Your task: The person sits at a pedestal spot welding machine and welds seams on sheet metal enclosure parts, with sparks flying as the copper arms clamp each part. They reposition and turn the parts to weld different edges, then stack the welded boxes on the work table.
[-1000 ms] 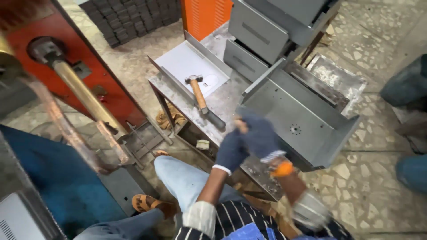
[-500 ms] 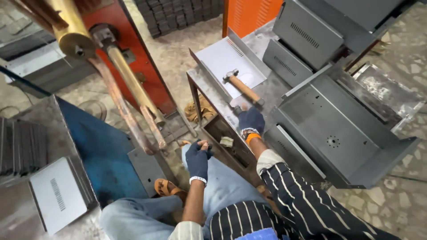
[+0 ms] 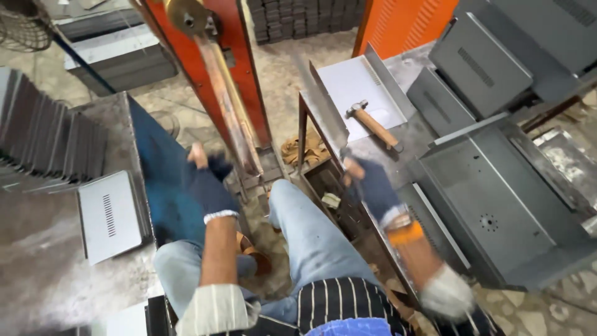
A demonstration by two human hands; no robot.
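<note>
Between steps: my gloved left hand (image 3: 208,186) hangs empty over the blue sheet (image 3: 163,180); my blurred right hand (image 3: 372,186), grip unclear, must reach the hammer (image 3: 373,124).

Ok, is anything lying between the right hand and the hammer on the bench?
Nothing visible does. The gloved right hand rests at the bench's near edge, and only bare metal bench top separates it from the hammer.

You've got a fan (image 3: 25,25) top left, dark stacked blocks (image 3: 298,17) up top, an orange louvered cabinet (image 3: 404,22), rags (image 3: 305,149) on the floor.
</note>
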